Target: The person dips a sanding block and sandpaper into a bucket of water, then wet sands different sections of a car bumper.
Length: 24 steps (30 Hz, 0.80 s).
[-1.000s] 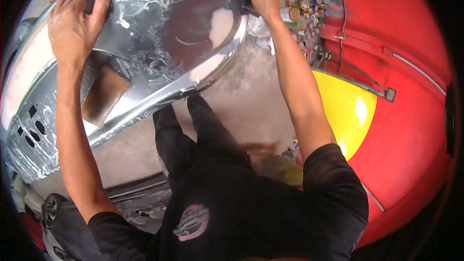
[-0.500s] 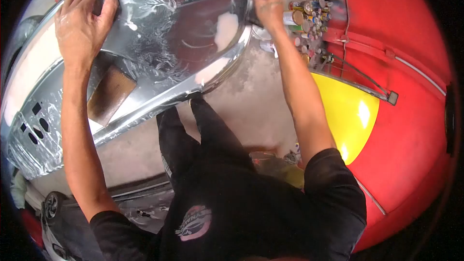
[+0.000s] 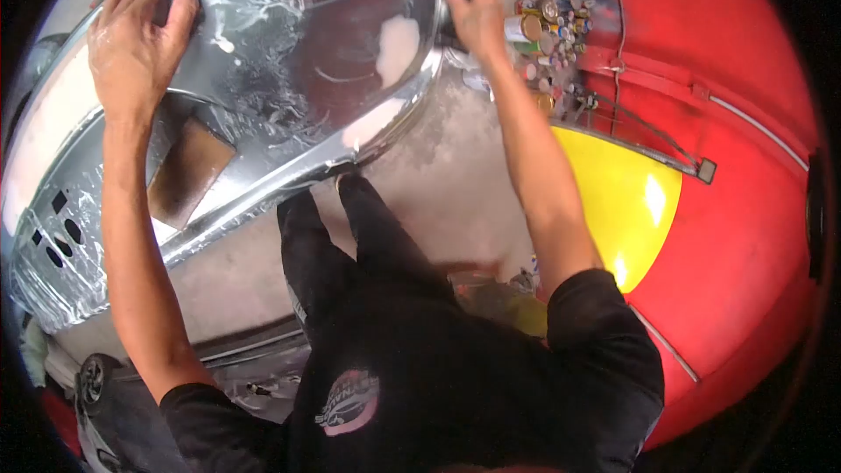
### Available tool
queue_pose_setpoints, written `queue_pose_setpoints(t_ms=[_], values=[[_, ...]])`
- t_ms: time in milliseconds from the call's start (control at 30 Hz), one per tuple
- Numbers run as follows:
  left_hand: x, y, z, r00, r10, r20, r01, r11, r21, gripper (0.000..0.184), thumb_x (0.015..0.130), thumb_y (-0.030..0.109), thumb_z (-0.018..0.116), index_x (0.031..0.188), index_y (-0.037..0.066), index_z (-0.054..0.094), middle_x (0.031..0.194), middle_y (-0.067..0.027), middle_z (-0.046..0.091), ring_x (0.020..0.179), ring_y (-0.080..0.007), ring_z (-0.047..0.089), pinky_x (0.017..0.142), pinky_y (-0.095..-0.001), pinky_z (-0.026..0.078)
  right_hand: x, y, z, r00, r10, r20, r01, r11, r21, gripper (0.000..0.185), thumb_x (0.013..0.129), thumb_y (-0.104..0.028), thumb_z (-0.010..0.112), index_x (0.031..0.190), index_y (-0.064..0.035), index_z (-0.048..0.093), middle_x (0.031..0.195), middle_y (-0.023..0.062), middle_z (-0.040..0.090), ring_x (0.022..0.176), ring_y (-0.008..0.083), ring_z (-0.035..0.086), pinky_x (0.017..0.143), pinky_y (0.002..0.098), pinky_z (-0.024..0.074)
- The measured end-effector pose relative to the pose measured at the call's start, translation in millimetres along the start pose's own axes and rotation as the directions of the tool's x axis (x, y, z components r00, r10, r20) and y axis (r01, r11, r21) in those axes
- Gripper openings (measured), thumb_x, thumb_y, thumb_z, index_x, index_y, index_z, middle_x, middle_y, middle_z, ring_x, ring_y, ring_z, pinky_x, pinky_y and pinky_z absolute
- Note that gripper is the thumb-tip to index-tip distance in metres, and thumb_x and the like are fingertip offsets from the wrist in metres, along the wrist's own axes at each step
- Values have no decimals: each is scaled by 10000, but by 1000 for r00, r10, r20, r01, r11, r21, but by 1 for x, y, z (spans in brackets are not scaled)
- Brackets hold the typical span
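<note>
A large wet grey car panel (image 3: 263, 79) with white suds and pale patches fills the upper left. My left hand (image 3: 140, 39) lies on it near its upper edge, fingers spread, holding nothing. Below that hand a brown rectangular pad (image 3: 191, 173) rests on the panel. My right hand (image 3: 477, 19) is at the panel's right edge, its fingers curled around a small dark thing that is mostly hidden and blurred.
Several cans and bottles (image 3: 526, 28) stand on the floor right of my right hand. A yellow panel (image 3: 613, 201) leans by a large red car body (image 3: 736, 236). A dark car (image 3: 131, 403) is at the lower left.
My right hand has shifted slightly along the panel's right edge, its fingers still curled. My left hand stays spread on the panel. The whole view swayed a little and came back.
</note>
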State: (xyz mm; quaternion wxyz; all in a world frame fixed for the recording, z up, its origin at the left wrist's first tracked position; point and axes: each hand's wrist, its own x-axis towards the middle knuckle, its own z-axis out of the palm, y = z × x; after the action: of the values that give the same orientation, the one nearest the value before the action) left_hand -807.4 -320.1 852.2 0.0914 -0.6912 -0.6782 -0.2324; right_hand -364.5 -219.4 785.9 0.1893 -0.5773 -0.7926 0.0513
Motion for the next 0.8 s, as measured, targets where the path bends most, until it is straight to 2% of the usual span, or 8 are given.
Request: queue_pose_setpoints(t_ms=[67,200,333,367,467,567,667,800], values=[[0,-4,0,997,82,10,-83,995,59,421,988,412,667,1324,167,730,1290,-93,735,1152,-325,687,1123,-429,464,-38,5,11,995,88,42,-96,966,240,277,901,-218,713,926,45,629,847,294,676,820,477,664,757,517,514],[0,-1,-2,996,83,22,-83,996,26,411,985,401,676,1317,167,735,1283,-97,737,1140,-329,693,1127,-437,462,9,-2,5,995,86,47,-87,996,14,345,898,-294,736,968,39,679,936,283,718,877,447,692,780,490,530],[-5,8,-1,1000,-29,8,29,999,-41,411,991,405,676,1317,162,733,1288,-108,734,1159,-335,689,1062,-427,504,22,-4,1,999,-6,38,-3,971,239,358,900,-301,735,943,45,654,912,284,704,845,463,680,755,516,518],[-2,-2,0,999,48,3,-48,996,-72,411,989,404,680,1315,160,733,1289,-112,733,1168,-342,685,1091,-438,486,0,-4,1,991,113,74,-117,992,46,347,901,-290,730,979,43,671,908,285,704,839,455,686,759,493,527],[0,-4,0,995,96,2,-96,995,24,416,990,411,676,1315,158,731,1288,-110,733,1177,-344,681,1132,-455,456,-41,-2,5,991,113,76,-127,965,230,306,878,-227,733,884,49,600,865,297,676,831,493,661,728,537,511],[-2,-6,2,996,93,-1,-93,996,8,424,995,425,664,1317,157,730,1287,-109,733,1183,-345,679,1164,-468,429,7,-4,-6,995,34,94,-35,999,13,308,884,-235,723,893,51,609,860,295,677,823,481,668,731,532,515],[-5,-7,6,990,138,-24,-137,990,30,426,994,434,665,1317,165,731,1287,-103,734,1183,-343,679,1159,-469,432,20,-24,-16,999,-26,39,16,970,242,360,899,-291,736,913,49,618,857,296,671,770,464,629,715,503,496],[-3,-6,3,999,54,-3,-54,998,-33,423,993,435,664,1317,173,732,1295,-95,732,1192,-339,674,1107,-444,472,-83,-5,1,992,59,110,-76,985,157,265,914,-229,716,925,29,660,876,267,704,833,422,690,741,482,523]])
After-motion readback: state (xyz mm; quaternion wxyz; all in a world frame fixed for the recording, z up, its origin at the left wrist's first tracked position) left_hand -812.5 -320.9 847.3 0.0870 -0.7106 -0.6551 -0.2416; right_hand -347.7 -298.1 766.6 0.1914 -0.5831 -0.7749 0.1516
